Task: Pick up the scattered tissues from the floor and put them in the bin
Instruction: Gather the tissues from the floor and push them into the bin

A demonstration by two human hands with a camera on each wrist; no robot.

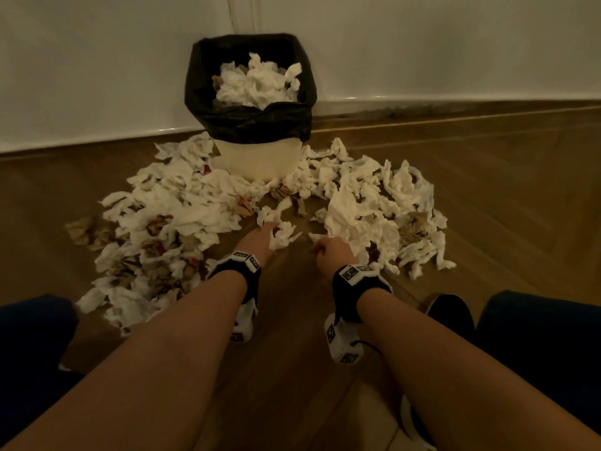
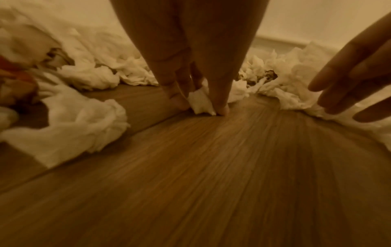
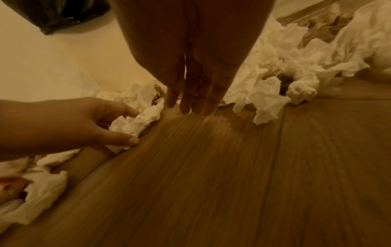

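Note:
A white bin (image 1: 260,159) with a black liner (image 1: 250,123) stands against the wall, heaped with tissues. Crumpled white tissues lie in a left pile (image 1: 169,206) and a right pile (image 1: 374,203) on the wooden floor. My left hand (image 1: 271,231) is down on the floor between the piles. Its thumb and fingers pinch a small tissue (image 2: 200,102), which also shows in the right wrist view as a white twisted tissue (image 3: 137,122). My right hand (image 3: 190,108) hovers just right of it, fingers straight and together, holding nothing, near the edge of the right pile.
Brown and red-marked crumpled papers (image 1: 97,232) are mixed into the left pile. A strip of bare wood floor (image 1: 292,304) runs between the piles toward me. My knees frame the bottom corners, and a dark shoe (image 1: 450,309) sits at lower right. The white wall (image 1: 455,43) is behind the bin.

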